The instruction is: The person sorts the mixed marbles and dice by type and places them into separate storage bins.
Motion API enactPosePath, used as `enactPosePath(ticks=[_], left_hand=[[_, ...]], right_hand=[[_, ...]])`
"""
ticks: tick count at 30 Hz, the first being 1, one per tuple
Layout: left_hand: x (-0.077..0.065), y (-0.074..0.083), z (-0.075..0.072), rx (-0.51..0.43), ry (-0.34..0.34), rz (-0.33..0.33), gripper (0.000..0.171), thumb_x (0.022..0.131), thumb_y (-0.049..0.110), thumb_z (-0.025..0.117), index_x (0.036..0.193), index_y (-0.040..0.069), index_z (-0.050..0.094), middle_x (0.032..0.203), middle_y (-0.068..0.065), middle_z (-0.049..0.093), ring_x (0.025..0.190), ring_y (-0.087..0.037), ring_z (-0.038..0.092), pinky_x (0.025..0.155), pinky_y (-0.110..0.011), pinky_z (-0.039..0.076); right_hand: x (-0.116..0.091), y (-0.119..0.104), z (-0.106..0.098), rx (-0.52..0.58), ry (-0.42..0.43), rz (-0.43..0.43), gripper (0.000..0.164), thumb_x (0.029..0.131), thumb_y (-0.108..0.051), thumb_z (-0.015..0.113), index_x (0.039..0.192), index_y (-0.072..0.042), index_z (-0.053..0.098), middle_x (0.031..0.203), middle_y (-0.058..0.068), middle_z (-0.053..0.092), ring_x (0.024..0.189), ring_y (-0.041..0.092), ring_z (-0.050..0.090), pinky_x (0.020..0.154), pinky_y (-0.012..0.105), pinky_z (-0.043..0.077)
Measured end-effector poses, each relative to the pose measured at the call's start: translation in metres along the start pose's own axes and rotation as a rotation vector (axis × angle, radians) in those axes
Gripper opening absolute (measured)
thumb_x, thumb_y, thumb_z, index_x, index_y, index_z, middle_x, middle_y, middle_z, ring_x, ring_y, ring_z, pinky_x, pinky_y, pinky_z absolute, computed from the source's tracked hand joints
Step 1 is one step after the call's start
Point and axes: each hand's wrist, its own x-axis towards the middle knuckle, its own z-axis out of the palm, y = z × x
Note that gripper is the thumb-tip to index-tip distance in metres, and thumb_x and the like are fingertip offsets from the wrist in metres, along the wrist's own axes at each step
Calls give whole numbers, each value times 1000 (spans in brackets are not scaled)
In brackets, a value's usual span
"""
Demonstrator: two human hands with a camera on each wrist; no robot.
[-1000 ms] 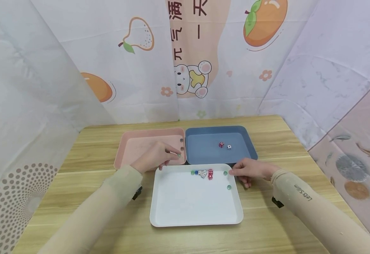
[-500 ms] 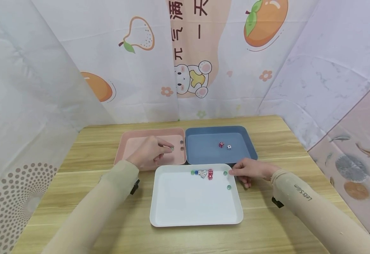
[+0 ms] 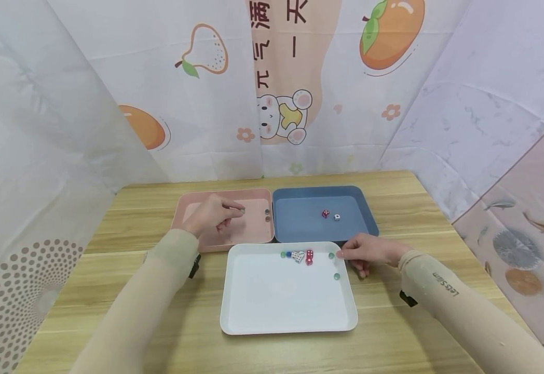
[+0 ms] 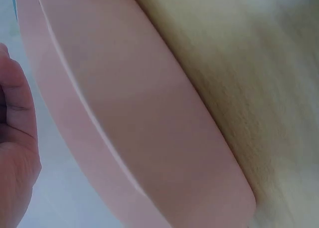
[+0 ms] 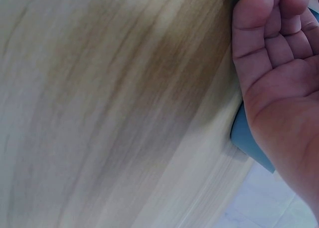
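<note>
Over the pink tray (image 3: 248,236), my left hand (image 3: 210,214) pinches a small green marble (image 3: 242,211) between its fingertips. Two dark marbles (image 3: 267,212) lie along that tray's right wall. My right hand (image 3: 370,250) rests at the upper right rim of the white tray (image 3: 286,306), fingers loosely curled. Just beside its fingertips sits a green marble (image 3: 331,255), with another green marble (image 3: 337,276) nearer the front. The left wrist view catches only part of the left hand (image 4: 16,133) beside the pink wall; the marble is out of sight there.
Along the white tray's back wall lie a green marble (image 3: 283,254), a blue marble (image 3: 288,254), several white dice (image 3: 298,255) and red dice (image 3: 309,257). The blue tray (image 3: 300,228) holds a red die (image 3: 325,213) and a white die (image 3: 337,217). A patterned curtain (image 3: 206,130) hangs behind the wooden table.
My left hand has moved left and back across the pink tray with the marble, away from the two dark marbles. The right hand has stayed in place.
</note>
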Motion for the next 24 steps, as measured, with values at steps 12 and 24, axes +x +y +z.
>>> enactPosePath(ticks=[12,24], left_hand=[[5,-8,-15,73,35,-10,29,97,20,73,123,7,74,63,-6,56,57,-18,53,63,-30,50],[16,-18,-22,118,89,-62,28,95,27,75,120,14,77,65,-5,61,56,-17,55,64,-33,52]], right_hand=[[0,0,1,6,5,5,46,102,-39,63,79,1,63,58,7,55,52,19,58,57,31,54],[0,1,0,3,7,12,47,102,-39,63,78,1,62,58,7,56,52,19,58,57,32,54]])
